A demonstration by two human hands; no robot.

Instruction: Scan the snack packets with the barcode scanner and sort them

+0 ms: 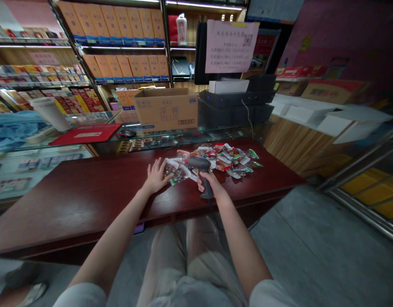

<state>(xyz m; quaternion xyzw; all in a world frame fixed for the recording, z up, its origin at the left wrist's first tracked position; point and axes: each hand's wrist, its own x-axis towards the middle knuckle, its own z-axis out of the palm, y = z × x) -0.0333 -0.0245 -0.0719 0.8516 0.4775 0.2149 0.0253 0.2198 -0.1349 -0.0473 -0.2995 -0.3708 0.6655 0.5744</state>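
Note:
A dark handheld barcode scanner (205,187) is in my right hand (209,181), its head pointing left above the packets. My fingers wrap around its handle, and a cable hangs down from the grip. My left hand (155,175) lies with fingers spread at the left edge of several clear snack packets (179,170); whether it presses on them I cannot tell. A larger heap of small packets with red, green and white printing (230,158) spreads to the right of the scanner. All of it rests on a dark red wooden desk (97,187).
Behind the desk, a glass counter carries an open cardboard box (166,111), a red mat (87,134) and a white cup (50,113). A monitor with a pink paper sign (231,47) stands at the back right. Another person's foot (34,294) shows at lower left.

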